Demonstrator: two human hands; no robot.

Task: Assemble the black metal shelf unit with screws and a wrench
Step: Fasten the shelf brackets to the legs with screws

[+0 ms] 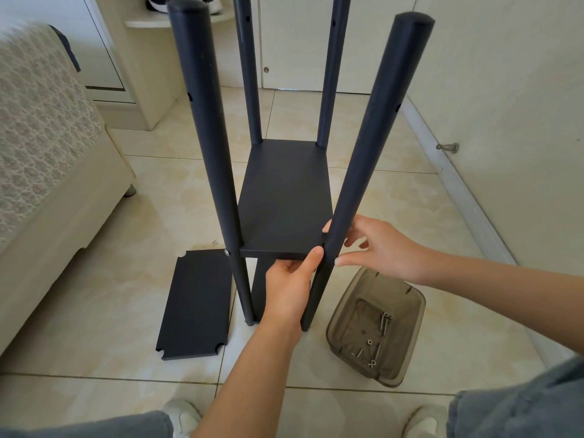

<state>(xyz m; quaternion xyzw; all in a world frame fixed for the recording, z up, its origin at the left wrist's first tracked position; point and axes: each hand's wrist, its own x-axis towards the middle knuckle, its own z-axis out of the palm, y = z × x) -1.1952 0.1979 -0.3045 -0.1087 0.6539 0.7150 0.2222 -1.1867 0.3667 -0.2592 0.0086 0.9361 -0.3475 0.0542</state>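
Already the black shelf unit is standing on the tiled floor with four posts up and one shelf panel sitting between them, the left hand pinching that panel's near edge, thumb on top and fingers underneath, while the right hand is curling loosely around the near right post with fingers spread, and whether it is gripping firmly I cannot tell. Judging by the spare panel lying flat to the near left and the screws waiting in the smoky plastic tray to the near right, a good part of the fastening is likely remaining; no wrench is showing.
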